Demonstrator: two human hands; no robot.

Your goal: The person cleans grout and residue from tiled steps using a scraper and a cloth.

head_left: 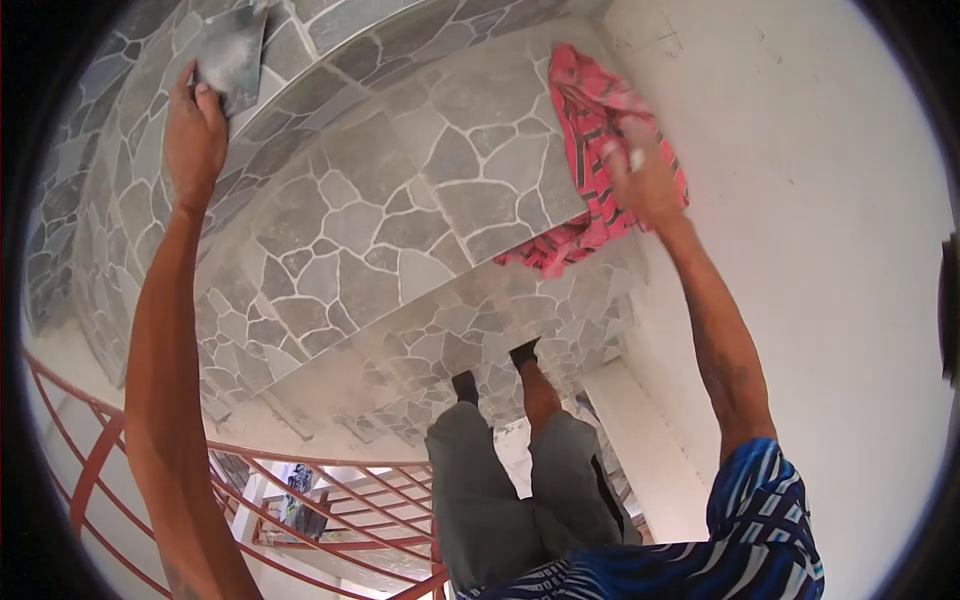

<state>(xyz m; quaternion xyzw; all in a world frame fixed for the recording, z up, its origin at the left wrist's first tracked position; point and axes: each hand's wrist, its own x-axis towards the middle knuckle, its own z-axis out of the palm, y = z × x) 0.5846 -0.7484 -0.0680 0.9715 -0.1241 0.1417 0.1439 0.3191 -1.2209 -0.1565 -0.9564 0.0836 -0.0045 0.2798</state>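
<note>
OK, reaching forward: my left hand at grey plate edge, right hand over pink cloth; can't tell finger closure.

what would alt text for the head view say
A person's blurred right hand is at a pink striped cloth on stone-patterned steps, beside a white wall. The left hand is at the edge of a flat grey plate. A red railing curves at lower left.
</note>
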